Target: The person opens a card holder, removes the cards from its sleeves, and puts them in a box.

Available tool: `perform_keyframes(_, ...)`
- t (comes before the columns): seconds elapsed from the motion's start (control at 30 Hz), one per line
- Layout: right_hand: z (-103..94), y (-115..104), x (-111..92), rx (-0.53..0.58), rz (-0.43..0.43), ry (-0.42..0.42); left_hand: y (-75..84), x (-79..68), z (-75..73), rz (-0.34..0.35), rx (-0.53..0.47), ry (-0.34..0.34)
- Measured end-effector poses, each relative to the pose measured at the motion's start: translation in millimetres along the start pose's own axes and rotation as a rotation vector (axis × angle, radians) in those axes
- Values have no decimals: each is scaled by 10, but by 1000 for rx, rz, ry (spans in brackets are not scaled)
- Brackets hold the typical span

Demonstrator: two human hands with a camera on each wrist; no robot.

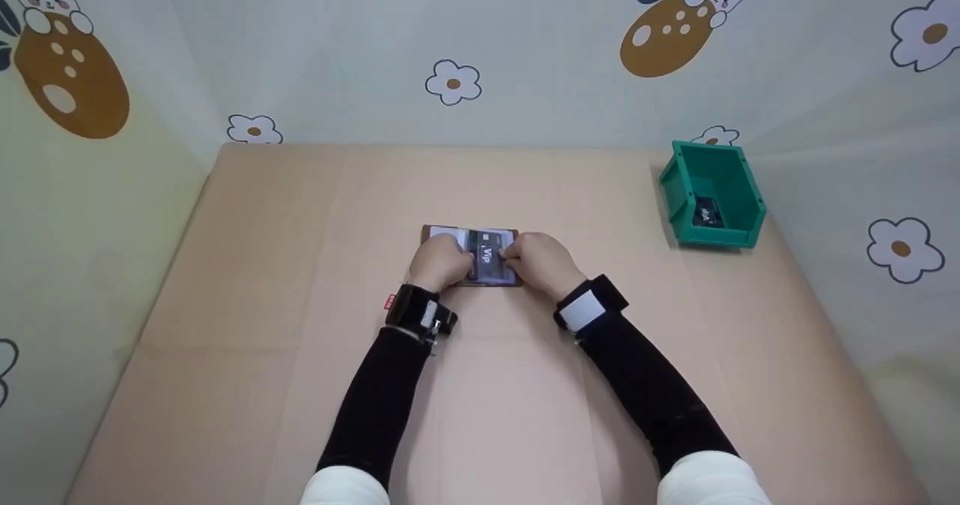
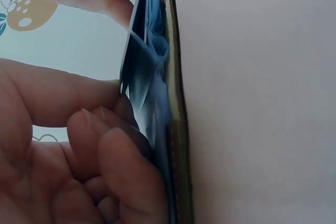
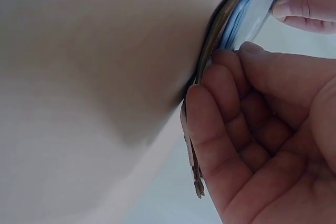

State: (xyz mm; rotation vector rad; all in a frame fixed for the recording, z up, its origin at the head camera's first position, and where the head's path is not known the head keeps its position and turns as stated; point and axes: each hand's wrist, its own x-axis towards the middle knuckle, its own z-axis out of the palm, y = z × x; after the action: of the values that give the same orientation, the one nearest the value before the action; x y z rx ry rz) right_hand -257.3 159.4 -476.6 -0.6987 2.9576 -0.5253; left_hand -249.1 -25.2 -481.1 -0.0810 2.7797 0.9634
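Observation:
A brown card holder with clear plastic sleeves lies spread on the table, in the middle of the head view. On its right half is a dark card marked VIP. My left hand pinches the edge of a sleeve leaf at the card's left side. From the right, my right hand pinches the card's right edge, its curled fingers against the holder. Both wrist views show the holder edge-on, its leaves raised from the cover. How far the card sits inside a sleeve is hidden.
A green bin stands at the table's back right, with a dark card inside. Patterned cloth rises behind the beige table and along both sides.

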Motion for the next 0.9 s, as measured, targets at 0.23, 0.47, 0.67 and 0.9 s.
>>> perform_keyframes(0.23,1,-19,12,-10,15,-11,-50,-11,-57,-10,2,-1)
perform_keyframes(0.47,-5,-18,20,-15,4,-24,-128,-18,-121,-1,-19,-3)
perform_keyframes(0.67,-2,-6,18,3,5,-22,-182,-15,-162,-5,-31,-10)
perform_keyframes(0.9,11,-5,19,-10,7,-20,-229,-24,-207,-27,-40,-27)
